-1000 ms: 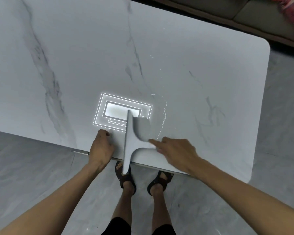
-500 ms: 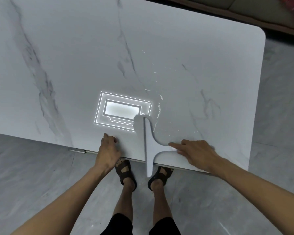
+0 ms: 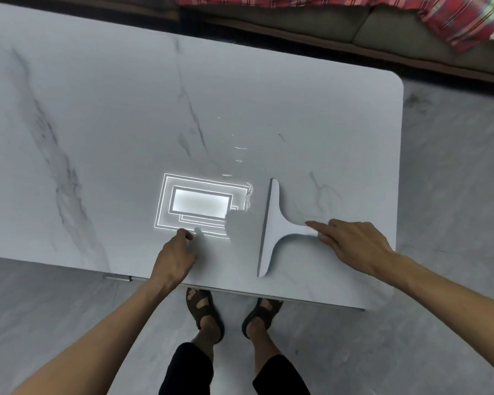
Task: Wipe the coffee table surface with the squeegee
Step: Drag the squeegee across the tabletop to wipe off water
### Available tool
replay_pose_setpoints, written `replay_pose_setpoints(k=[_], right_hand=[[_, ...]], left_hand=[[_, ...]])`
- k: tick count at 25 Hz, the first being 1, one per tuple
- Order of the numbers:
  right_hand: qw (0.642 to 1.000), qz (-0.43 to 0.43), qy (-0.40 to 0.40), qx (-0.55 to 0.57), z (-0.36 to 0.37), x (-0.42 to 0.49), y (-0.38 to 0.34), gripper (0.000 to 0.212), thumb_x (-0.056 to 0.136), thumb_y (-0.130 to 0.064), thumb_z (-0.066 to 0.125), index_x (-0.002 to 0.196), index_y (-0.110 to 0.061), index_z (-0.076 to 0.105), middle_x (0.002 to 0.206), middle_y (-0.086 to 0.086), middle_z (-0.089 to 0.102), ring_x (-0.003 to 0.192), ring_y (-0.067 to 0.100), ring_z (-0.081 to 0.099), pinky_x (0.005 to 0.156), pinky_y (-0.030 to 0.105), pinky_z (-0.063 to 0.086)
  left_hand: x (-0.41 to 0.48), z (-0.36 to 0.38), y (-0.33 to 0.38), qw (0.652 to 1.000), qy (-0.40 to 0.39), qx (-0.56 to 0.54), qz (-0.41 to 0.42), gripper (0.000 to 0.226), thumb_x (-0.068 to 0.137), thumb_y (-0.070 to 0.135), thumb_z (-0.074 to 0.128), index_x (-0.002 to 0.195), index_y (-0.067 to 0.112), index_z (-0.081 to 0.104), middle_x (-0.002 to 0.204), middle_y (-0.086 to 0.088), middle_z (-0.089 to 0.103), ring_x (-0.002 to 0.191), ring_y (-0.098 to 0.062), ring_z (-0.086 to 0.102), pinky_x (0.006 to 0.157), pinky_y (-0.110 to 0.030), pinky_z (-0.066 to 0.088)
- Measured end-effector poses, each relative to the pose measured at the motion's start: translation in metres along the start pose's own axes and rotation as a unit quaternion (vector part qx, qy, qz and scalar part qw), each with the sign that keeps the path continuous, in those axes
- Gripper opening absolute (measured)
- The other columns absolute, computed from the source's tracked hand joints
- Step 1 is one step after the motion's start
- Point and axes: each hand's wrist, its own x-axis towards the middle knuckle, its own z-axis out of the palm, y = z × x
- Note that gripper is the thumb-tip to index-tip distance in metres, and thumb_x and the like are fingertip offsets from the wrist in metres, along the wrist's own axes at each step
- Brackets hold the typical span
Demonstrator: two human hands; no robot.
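We lose the white marble-veined coffee table (image 3: pixel 97 115) past the left edge of the frame. Our right hand (image 3: pixel 357 246) covers the end of the flat white T-shaped squeegee's (image 3: pixel 271 232) handle. The red plaid cloth (image 3: pixel 382 12) and olive sofa (image 3: pixel 311 27) are cropped at top.

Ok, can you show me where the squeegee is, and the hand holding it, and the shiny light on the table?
squeegee (image 3: pixel 271 223): head view, on its flat white body.
right hand (image 3: pixel 354 243): head view, on the back of the hand.
light reflection (image 3: pixel 201 206): head view, on its bright middle.
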Motion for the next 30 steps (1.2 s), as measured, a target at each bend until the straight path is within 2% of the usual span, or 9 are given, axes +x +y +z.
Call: replay_pose_setpoints(k=[4, 7, 9, 12, 18, 21, 23, 26, 30], right_hand=[[0.991, 0.082, 0.058, 0.084, -0.034, 0.054, -0.009, 0.039, 0.102, -0.039, 0.031, 0.14, -0.039, 0.038, 0.097, -0.003, 0.064, 0.081, 0.024, 0.062, 0.063, 0.03, 0.037], [0.972, 0.108, 0.062, 0.201, -0.062, 0.126, -0.023, 0.039, 0.102, -0.034, 0.033, 0.141, -0.029, 0.037, 0.101, 0.005, 0.064, 0.086, 0.028, 0.06, 0.068, 0.031, 0.038], [0.962, 0.114, 0.083, 0.232, -0.084, 0.189, -0.035, 0.04, 0.103, -0.03, 0.03, 0.143, -0.024, 0.032, 0.104, 0.011, 0.062, 0.094, 0.034, 0.06, 0.074, 0.034, 0.041], [0.962, 0.14, 0.123, 0.199, -0.122, 0.291, -0.053, 0.044, 0.103, -0.023, 0.029, 0.147, -0.023, 0.027, 0.115, 0.02, 0.061, 0.105, 0.042, 0.056, 0.086, 0.042, 0.04], [0.952, 0.185, 0.116, 0.214, -0.179, 0.466, -0.073, 0.045, 0.096, -0.012, 0.03, 0.141, -0.019, 0.034, 0.124, 0.019, 0.055, 0.098, 0.039, 0.053, 0.055, 0.033, 0.038], [0.961, 0.191, 0.102, 0.174, -0.174, 0.474, -0.072, 0.049, 0.097, -0.009, 0.03, 0.146, -0.018, 0.029, 0.125, 0.021, 0.055, 0.11, 0.044, 0.051, 0.068, 0.041, 0.042], [0.969, 0.17, 0.106, 0.146, -0.159, 0.451, -0.066, 0.047, 0.099, -0.012, 0.031, 0.146, -0.017, 0.029, 0.118, 0.023, 0.06, 0.105, 0.045, 0.053, 0.075, 0.041, 0.041], [0.973, 0.136, 0.105, 0.154, -0.129, 0.389, -0.055, 0.045, 0.102, -0.019, 0.032, 0.147, -0.019, 0.03, 0.097, 0.023, 0.063, 0.088, 0.043, 0.058, 0.074, 0.042, 0.044], [0.977, 0.141, 0.052, 0.152, -0.097, 0.298, -0.042, 0.05, 0.104, -0.027, 0.029, 0.152, -0.03, 0.019, 0.089, 0.008, 0.054, 0.082, 0.036, 0.057, 0.072, 0.04, 0.046]], left_hand=[[0.03, -0.034, 0.021, 0.998, 0.05, -0.033, -0.002, 0.028, 0.088, 0.02, 0.059, 0.113, 0.016, 0.049, 0.092, 0.002, 0.057, 0.08, -0.024, 0.059, 0.067, -0.032, 0.045], [0.076, -0.058, 0.03, 0.994, 0.089, -0.065, -0.006, 0.008, 0.087, 0.027, 0.052, 0.089, 0.021, 0.048, 0.074, 0.006, 0.056, 0.072, -0.025, 0.059, 0.055, -0.029, 0.04], [0.115, -0.072, 0.034, 0.991, 0.123, -0.06, 0.011, 0.014, 0.084, 0.023, 0.05, 0.076, 0.012, 0.05, 0.07, -0.004, 0.056, 0.078, -0.033, 0.061, 0.055, -0.033, 0.045], [0.161, -0.087, 0.036, 0.99, 0.136, -0.027, 0.039, 0.022, 0.083, 0.028, 0.05, 0.089, 0.008, 0.057, 0.096, -0.009, 0.055, 0.096, -0.03, 0.058, 0.08, -0.038, 0.05], [0.24, -0.111, 0.03, 0.992, 0.06, 0.062, 0.096, 0.043, 0.074, 0.014, 0.063, 0.116, 0.009, 0.055, 0.134, -0.022, 0.04, 0.129, -0.036, 0.038, 0.102, -0.042, 0.041], [0.242, -0.113, 0.039, 0.992, 0.018, 0.075, 0.103, 0.048, 0.081, 0.011, 0.057, 0.127, 0.007, 0.047, 0.151, -0.029, 0.021, 0.145, -0.041, 0.013, 0.114, -0.044, 0.027], [0.243, -0.116, 0.046, 0.99, -0.009, 0.1, 0.097, 0.051, 0.08, 0.012, 0.051, 0.13, 0.006, 0.043, 0.151, -0.033, 0.018, 0.147, -0.04, 0.005, 0.118, -0.042, 0.019], [0.245, -0.122, 0.055, 0.991, -0.029, 0.108, 0.07, 0.056, 0.076, 0.018, 0.052, 0.131, 0.007, 0.042, 0.15, -0.037, 0.017, 0.145, -0.045, 0.008, 0.115, -0.045, 0.024], [0.249, -0.119, 0.057, 0.989, -0.025, 0.136, 0.053, 0.047, 0.077, 0.026, 0.054, 0.12, 0.01, 0.047, 0.143, -0.037, 0.028, 0.139, -0.049, 0.018, 0.109, -0.047, 0.032]])
